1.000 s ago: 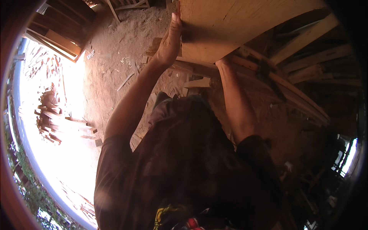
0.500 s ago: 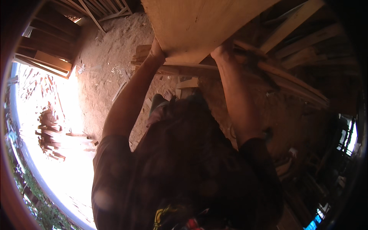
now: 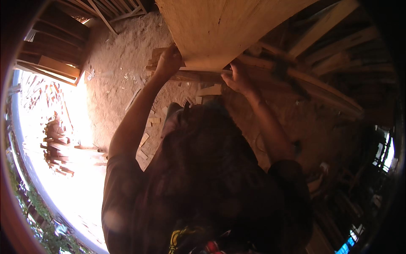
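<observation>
A wide, pale wooden board (image 3: 228,29) reaches from the top of the view down toward my body, its near end narrow and showing a thin edge. My left hand (image 3: 170,62) is closed round the near left corner, fingers partly hidden by the board. At the near right corner, my right hand (image 3: 238,78) grips the edge, its thumb below the end. Under the board, several stacked planks (image 3: 190,76) lie crosswise, and whether the board touches them I cannot tell.
Long timber pieces (image 3: 325,91) lean and lie at the right. Small wood offcuts (image 3: 144,139) are scattered on the dirt floor (image 3: 118,63). Stacked boards (image 3: 57,67) stand at the far left, and a wood heap (image 3: 57,146) sits in bright sunlight.
My right hand has shifted nearer and slightly left along the board's edge to its near corner. The board's near end has tilted to show its thin edge. My left hand keeps hold.
</observation>
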`<state>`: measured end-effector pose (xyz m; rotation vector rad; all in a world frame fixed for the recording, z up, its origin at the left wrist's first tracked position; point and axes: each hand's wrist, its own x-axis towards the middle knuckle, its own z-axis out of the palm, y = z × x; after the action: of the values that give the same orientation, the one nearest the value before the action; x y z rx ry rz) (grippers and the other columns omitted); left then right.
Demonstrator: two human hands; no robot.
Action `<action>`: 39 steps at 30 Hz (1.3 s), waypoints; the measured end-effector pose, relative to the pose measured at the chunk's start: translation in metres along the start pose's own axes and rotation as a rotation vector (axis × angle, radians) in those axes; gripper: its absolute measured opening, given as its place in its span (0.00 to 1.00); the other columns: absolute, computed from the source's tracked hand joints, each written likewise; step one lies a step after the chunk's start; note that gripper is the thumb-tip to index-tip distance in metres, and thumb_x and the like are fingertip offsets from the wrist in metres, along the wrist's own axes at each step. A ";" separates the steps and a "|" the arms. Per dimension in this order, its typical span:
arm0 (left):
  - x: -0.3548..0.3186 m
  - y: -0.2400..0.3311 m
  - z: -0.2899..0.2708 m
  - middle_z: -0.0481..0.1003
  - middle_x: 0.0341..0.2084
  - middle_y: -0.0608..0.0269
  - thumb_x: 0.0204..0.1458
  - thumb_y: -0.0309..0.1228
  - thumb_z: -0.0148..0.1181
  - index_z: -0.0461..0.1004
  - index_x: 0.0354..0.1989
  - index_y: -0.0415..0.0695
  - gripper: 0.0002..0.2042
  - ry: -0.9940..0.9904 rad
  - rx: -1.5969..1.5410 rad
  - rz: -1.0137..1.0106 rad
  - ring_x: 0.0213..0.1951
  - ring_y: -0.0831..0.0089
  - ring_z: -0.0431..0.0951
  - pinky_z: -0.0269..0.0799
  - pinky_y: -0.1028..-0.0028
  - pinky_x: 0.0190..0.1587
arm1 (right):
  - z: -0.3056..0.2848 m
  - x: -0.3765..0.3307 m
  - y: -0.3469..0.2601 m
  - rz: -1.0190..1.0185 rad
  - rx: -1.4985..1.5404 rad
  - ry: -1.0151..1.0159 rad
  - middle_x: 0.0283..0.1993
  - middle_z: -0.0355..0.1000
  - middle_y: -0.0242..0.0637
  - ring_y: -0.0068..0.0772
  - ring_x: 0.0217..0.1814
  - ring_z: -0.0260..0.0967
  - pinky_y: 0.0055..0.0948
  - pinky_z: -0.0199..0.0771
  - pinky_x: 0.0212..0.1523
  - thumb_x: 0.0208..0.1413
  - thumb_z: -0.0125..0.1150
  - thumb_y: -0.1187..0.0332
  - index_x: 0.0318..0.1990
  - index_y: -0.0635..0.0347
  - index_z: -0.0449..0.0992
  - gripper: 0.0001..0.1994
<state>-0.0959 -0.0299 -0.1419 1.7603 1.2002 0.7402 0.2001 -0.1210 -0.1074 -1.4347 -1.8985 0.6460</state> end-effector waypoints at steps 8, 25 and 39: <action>-0.012 0.030 0.009 0.80 0.50 0.53 0.52 0.29 0.76 0.84 0.50 0.40 0.17 -0.155 0.014 0.091 0.53 0.59 0.82 0.80 0.63 0.57 | 0.011 0.008 -0.020 -0.127 -0.112 0.155 0.47 0.79 0.48 0.57 0.51 0.77 0.50 0.77 0.52 0.58 0.75 0.66 0.44 0.60 0.82 0.11; -0.017 0.002 0.026 0.86 0.43 0.56 0.49 0.40 0.82 0.87 0.45 0.45 0.19 -0.005 0.234 0.245 0.50 0.53 0.84 0.77 0.55 0.53 | 0.021 -0.001 0.001 -0.070 0.024 0.109 0.55 0.73 0.52 0.63 0.59 0.71 0.54 0.71 0.62 0.55 0.75 0.69 0.55 0.59 0.77 0.21; -0.059 -0.007 0.056 0.82 0.50 0.51 0.50 0.31 0.81 0.79 0.57 0.37 0.26 0.274 0.257 -0.050 0.51 0.55 0.81 0.77 0.57 0.56 | -0.120 0.158 0.190 0.436 -0.087 -0.323 0.55 0.83 0.43 0.41 0.51 0.84 0.41 0.81 0.57 0.61 0.70 0.53 0.59 0.58 0.80 0.24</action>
<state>-0.0737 -0.1019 -0.1747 1.8699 1.5766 0.8481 0.3831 0.0826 -0.1325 -1.9201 -1.8769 1.0638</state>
